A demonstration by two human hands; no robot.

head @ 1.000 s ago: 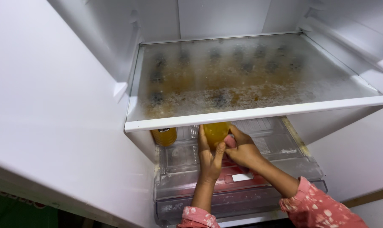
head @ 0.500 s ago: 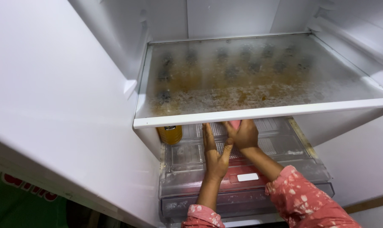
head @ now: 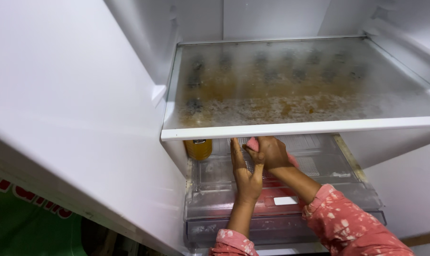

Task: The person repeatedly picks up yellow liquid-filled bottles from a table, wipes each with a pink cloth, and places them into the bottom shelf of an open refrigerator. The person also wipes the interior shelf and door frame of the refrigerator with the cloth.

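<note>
Both hands reach under the front rim of a foggy glass shelf inside an open white fridge. My right hand is closed around a small pink object just below the rim. My left hand stands beside it with its fingers stretched upward and apart, holding nothing, touching my right hand. To their left an orange jar stands under the shelf, its top hidden by the rim. Below the hands lies a clear lid with a grille.
A clear plastic drawer with red contents sits under my forearms. The glass shelf shows orange and dark shapes through its fog. The white left side panel juts toward me. A green surface is at the bottom left.
A second orange jar held between my hands a second ago has gone out of sight behind the shelf rim. Both hands have moved up to the rim.
</note>
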